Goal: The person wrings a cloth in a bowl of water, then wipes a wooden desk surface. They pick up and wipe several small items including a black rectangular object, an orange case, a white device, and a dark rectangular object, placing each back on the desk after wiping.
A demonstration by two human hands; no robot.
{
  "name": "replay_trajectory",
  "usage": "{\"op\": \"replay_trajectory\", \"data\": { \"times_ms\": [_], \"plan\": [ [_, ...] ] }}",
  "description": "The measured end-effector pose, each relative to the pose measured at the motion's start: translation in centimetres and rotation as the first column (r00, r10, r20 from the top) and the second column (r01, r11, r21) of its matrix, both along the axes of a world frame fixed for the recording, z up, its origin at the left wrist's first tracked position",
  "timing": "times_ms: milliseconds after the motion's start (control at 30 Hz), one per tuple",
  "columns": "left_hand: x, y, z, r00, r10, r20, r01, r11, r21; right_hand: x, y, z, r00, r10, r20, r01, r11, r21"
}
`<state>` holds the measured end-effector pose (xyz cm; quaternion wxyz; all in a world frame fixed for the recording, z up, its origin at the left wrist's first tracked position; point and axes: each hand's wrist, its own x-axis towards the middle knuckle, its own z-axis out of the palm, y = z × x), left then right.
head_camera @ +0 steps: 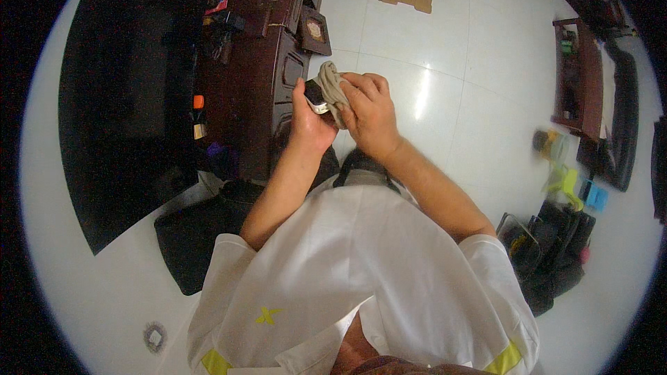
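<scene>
My left hand [311, 124] holds a small dark object with a white or silvery edge [315, 94], its thumb up along the left side. Most of that object is hidden, so I cannot tell exactly what it is. A crumpled grey-beige cloth [329, 83] covers its right part. With fingers bent, my right hand [372, 114] grips the cloth and presses it against the object. Both hands are raised in front of my body, between a dark wooden cabinet [255, 99] and the pale tiled floor [432, 73].
A large black television screen [125, 109] stands at the left, by the cabinet with assorted items on top. One carved cabinet door [316, 31] hangs open. Cardboard [417, 4] lies on the floor ahead. At the right are a wooden shelf unit [589, 83] and several black bags [555, 255].
</scene>
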<state>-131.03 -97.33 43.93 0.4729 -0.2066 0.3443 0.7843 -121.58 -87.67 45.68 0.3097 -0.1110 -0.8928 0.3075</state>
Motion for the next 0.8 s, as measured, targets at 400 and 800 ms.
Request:
{"op": "replay_trajectory", "data": {
  "times_ms": [400, 800],
  "plan": [
    [-1.6, -0.5, -1.3, 1.000, 0.029, 0.010, -0.030, 0.979, 0.204, 0.7, 2.8, -0.2, 0.982, -0.169, 0.083, 0.184, 0.952, -0.244],
    [-1.1, -2.1, 1.3, 0.936, -0.296, -0.192, 0.328, 0.929, 0.168, -0.3, 2.1, 0.9, 0.973, -0.042, 0.229, 0.139, 0.894, -0.427]
  ]
}}
